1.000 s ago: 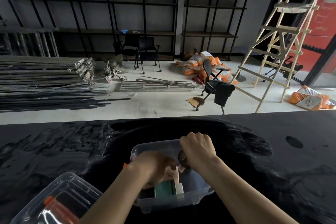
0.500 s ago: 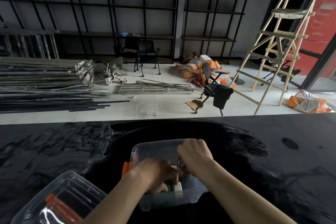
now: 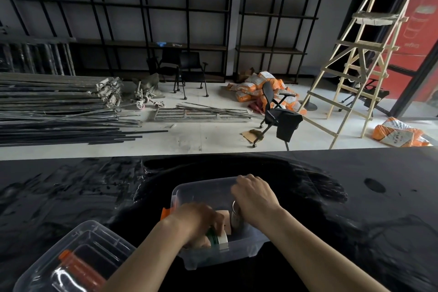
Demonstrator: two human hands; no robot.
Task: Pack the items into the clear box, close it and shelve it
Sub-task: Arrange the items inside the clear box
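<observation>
The clear box (image 3: 201, 187) stands open on the black table (image 3: 71, 197) right in front of me. Both my hands are inside it. My left hand (image 3: 196, 223) grips a green and white roll of tape (image 3: 219, 239) near the box's front wall. My right hand (image 3: 254, 199) is closed on a round metallic item (image 3: 235, 207), mostly hidden by the fingers. A tan item (image 3: 226, 218) sits between the two hands. An orange latch (image 3: 166, 212) shows at the box's left side.
The clear lid (image 3: 78, 249) with an orange clip (image 3: 78, 268) lies at the lower left on the table. Beyond the table's far edge are metal shelving (image 3: 166, 19), a pile of rods (image 3: 59, 111), office chairs (image 3: 277, 114) and a wooden ladder (image 3: 360, 54).
My left hand has pushed the tape roll lower and nearer the box's front wall. My right hand stays closed in the box's right part.
</observation>
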